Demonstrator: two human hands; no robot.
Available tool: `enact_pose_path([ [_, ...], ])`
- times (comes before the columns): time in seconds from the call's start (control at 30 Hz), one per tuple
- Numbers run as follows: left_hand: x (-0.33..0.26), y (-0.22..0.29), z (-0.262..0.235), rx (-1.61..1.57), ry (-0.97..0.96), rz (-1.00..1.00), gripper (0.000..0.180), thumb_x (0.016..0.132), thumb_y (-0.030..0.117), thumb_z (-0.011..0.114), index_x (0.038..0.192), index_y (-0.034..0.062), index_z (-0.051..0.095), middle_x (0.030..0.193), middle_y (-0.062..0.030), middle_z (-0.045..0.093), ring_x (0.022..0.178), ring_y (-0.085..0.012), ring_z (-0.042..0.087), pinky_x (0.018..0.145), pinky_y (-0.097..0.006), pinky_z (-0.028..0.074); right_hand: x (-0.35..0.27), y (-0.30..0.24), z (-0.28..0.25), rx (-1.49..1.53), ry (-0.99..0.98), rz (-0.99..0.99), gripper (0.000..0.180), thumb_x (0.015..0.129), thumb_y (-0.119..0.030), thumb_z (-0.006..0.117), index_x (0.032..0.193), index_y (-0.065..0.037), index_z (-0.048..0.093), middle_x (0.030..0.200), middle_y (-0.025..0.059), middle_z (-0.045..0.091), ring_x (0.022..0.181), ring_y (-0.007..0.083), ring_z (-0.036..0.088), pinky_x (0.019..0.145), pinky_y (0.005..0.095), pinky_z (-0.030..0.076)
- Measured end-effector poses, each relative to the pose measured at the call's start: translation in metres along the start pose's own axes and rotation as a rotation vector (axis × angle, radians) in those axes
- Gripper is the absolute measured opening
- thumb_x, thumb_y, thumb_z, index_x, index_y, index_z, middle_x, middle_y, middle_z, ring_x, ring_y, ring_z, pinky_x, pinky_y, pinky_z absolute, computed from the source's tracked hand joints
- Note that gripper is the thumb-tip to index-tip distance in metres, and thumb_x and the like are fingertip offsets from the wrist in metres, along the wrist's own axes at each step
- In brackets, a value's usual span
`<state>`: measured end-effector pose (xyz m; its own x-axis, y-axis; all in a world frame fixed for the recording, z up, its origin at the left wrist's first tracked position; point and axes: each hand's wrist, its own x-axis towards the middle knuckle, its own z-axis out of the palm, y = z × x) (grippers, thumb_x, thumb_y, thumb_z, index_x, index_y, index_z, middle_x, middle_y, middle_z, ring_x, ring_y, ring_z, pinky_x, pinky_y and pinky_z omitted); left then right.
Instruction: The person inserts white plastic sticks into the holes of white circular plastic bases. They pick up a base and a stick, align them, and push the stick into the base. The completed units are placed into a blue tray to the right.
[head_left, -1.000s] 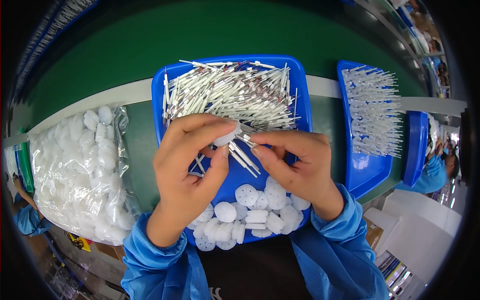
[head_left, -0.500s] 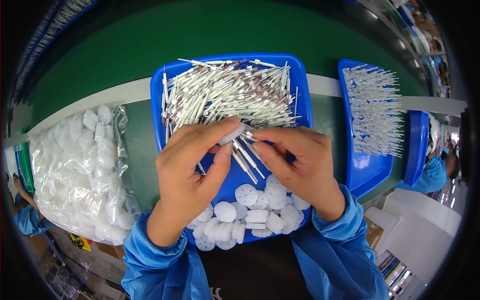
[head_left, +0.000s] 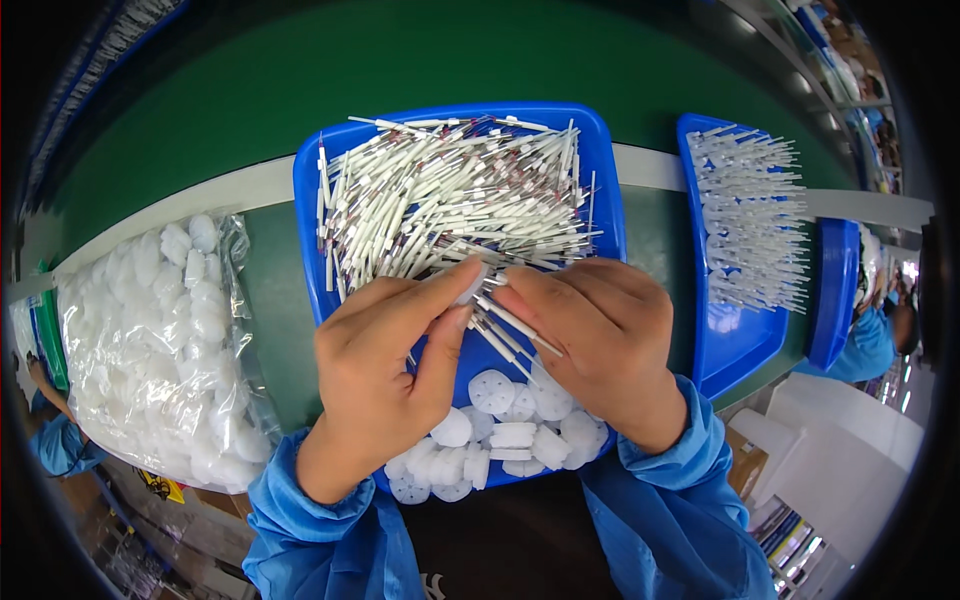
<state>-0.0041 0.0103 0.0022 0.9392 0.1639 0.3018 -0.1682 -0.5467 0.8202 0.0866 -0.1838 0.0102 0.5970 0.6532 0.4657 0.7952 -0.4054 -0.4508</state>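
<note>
Over the middle blue tray (head_left: 602,150): one white disc (head_left: 473,285), tilted nearly edge-on, long axis running lower left to upper right; pinched between thumb and fingers of the left hand (head_left: 382,345). Several thin white sticks (head_left: 508,343) beside it, long axes slanting, free ends pointing down and right, toward the wearer. Right hand (head_left: 605,335): fingers bunched narrow at the sticks' upper ends; exact grip hidden, cannot tell. Tray contents: stick heap (head_left: 440,190), far part; loose discs (head_left: 490,392), near part.
</note>
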Motion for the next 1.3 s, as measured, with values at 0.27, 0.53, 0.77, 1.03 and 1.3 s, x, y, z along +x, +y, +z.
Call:
enact_pose_path([
  [0.27,-0.007,0.001,0.003,-0.109,0.027,-0.071,0.04,0.087,-0.003,0.082,0.127,0.0007,0.081,0.089,-0.0143,0.078,0.069,-0.0214,0.072,0.065,-0.032,0.058,0.004,-0.003,0.0,-0.015,-0.002,-0.045,0.027,0.079,-0.01,0.093,0.101,-0.002,0.08,0.077,0.0069,0.076,0.064,0.0241,0.073,0.065,0.0359,0.062],
  [0.53,0.001,0.003,0.001,-0.303,-0.006,-0.186,0.05,0.088,0.017,0.088,0.134,0.0033,0.074,0.123,-0.014,0.075,0.102,-0.0261,0.068,0.083,-0.036,0.056,0.001,0.008,-0.005,0.134,-0.022,0.028,0.025,0.085,-0.013,0.09,0.106,-0.003,0.081,0.093,0.009,0.08,0.074,0.0228,0.075,0.067,0.0343,0.057],
  [0.77,0.004,-0.001,-0.007,-0.026,0.042,0.107,0.059,0.072,0.003,0.093,0.128,0.0012,0.077,0.12,-0.0141,0.067,0.104,-0.027,0.066,0.091,-0.037,0.056,0.006,0.02,-0.009,0.911,-0.052,0.391,0.027,0.095,-0.002,0.08,0.122,0.001,0.079,0.104,0.0107,0.079,0.099,0.0169,0.076,0.087,0.0329,0.059],
  [1.03,0.004,0.001,0.0,0.054,0.096,0.193,0.062,0.066,0.003,0.094,0.127,0.0068,0.081,0.115,-0.007,0.07,0.1,-0.0256,0.064,0.085,-0.036,0.052,0.001,0.005,-0.003,0.861,-0.118,0.432,0.028,0.093,0.004,0.081,0.12,0.002,0.077,0.093,0.0071,0.08,0.085,0.0122,0.076,0.077,0.0275,0.06],
  [1.3,0.004,-0.003,0.001,0.012,0.018,0.249,0.062,0.069,0.004,0.093,0.129,0.0022,0.078,0.118,-0.0137,0.073,0.104,-0.032,0.067,0.091,-0.041,0.055,0.002,0.004,-0.002,0.975,-0.136,0.537,0.018,0.094,0.003,0.081,0.109,0.001,0.072,0.094,0.0049,0.077,0.083,0.0101,0.074,0.074,0.0255,0.059],
])
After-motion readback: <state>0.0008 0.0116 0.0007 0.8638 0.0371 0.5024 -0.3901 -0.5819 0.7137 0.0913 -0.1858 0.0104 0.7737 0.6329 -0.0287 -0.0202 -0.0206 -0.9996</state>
